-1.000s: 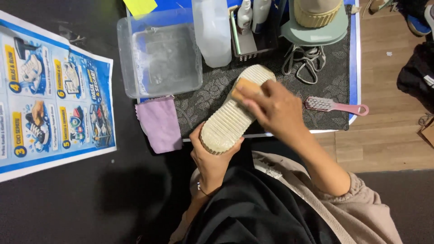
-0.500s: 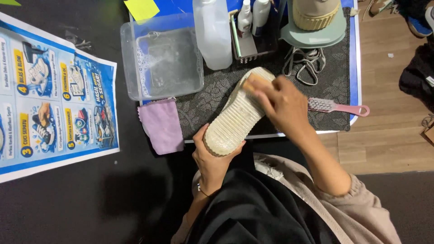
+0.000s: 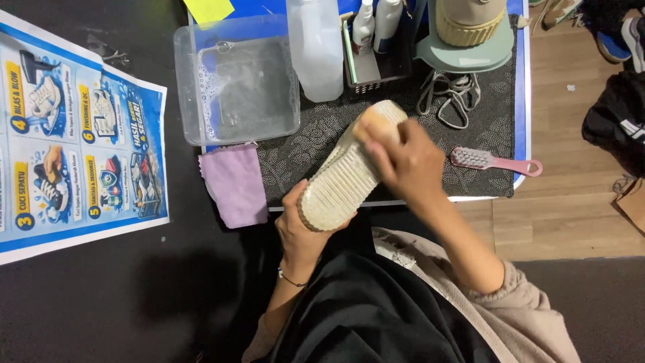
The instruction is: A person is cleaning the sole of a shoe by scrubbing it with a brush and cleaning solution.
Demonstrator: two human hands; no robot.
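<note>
**Two hands on one upturned sole, with water close behind**

Two hands did all the holding. Your left hand was closed around the heel end of the cream shoe with the ribbed rubber sole, which lay sole-up and slanted above the dark patterned mat. Your right hand was curled tight over a tan wooden-backed brush, pressed onto the sole near the toe.

The likeliest slip, by my reading, was at the heel: you gripped only that end, so a hard stroke could have twisted the shoe loose or sent the brush skidding off the toe. Just beyond that toe stood a translucent plastic jug and a small dark basket of spray bottles; a runaway stroke could have knocked them. Left of them, the clear plastic tub of soapy water could have slopped. A lilac cloth lay beside the shoe, a pink-handled brush near your right wrist, a printed blue instruction sheet well apart to the left.
</note>
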